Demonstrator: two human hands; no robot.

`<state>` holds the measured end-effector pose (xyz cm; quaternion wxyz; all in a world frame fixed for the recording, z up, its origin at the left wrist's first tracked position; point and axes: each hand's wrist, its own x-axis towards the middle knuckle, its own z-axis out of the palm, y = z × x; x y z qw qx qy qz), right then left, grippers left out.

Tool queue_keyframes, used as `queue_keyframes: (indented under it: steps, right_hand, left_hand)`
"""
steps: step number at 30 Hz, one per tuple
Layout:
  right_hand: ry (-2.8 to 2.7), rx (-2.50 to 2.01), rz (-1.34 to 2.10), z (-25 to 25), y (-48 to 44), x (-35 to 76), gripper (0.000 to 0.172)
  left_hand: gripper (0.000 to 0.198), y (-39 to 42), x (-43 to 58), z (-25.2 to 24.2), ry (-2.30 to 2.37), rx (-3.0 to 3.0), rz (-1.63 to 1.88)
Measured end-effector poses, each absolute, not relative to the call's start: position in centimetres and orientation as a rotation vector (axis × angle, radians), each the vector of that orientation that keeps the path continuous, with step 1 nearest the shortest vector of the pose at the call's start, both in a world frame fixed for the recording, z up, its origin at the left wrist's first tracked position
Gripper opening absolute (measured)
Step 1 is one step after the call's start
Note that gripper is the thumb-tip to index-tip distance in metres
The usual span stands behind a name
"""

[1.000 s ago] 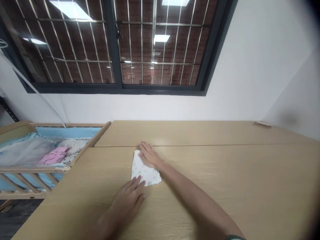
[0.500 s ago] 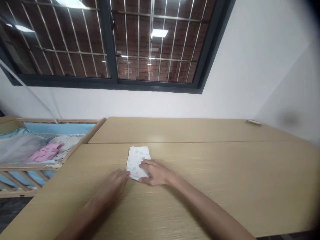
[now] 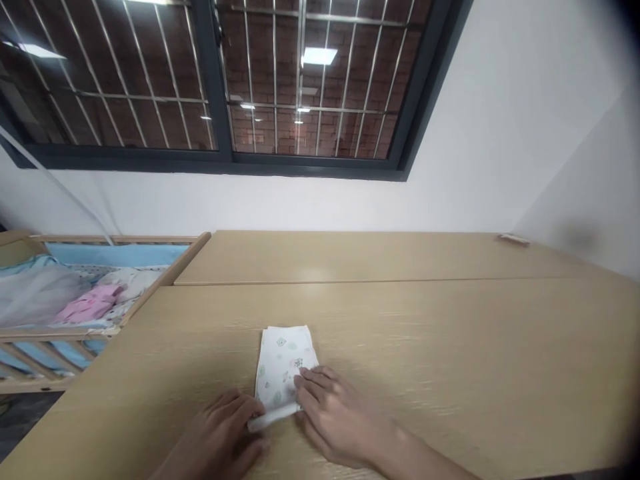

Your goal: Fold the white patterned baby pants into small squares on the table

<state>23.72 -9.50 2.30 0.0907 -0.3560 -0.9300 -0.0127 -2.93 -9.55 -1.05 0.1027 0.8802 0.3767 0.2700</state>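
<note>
A white cloth (image 3: 283, 363) with small green and pink prints lies folded flat on the wooden table (image 3: 425, 347). Its near edge is lifted and bent into a narrow fold. My left hand (image 3: 225, 427) pinches the left end of that fold between thumb and fingers. At the cloth's right near corner is my right hand (image 3: 333, 413), fingers curled over the edge and its thumb hidden beneath.
A wooden crib (image 3: 165, 277) with blue lining, a pink cloth (image 3: 90, 303) and white bedding adjoins the table on the left. Behind is a white wall with a barred window. A small flat object (image 3: 514, 240) lies at the back right.
The cloth has moved nearer to me along the table, and both hands have come with it. Its near edge, flat before, is now raised and folded.
</note>
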Motion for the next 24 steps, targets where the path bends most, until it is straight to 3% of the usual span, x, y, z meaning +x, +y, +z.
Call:
queue_keyframes:
  steps: [5,10,17,24]
  right_hand:
    - [-2.750,-1.138,0.271,4.5,-10.7,23.9,0.024]
    - [-2.671,-1.192,0.541,5.9,-10.2,23.8,0.030]
    - [-2.603,-1.271,0.719,7.0,-9.5,24.3,0.033]
    - [-2.334,-1.379,0.840,7.5,-4.7,24.9,0.030]
  left_hand:
    - [0.007,-10.7,-2.6,-1.2,1.010,2.572,0.710]
    - [0.010,-10.7,-2.7,-1.2,1.068,2.414,0.675]
    - [0.025,-10.2,-2.8,-0.4,1.210,2.184,0.493]
    - [0.032,-4.9,-1.7,2.5,1.392,2.050,0.577]
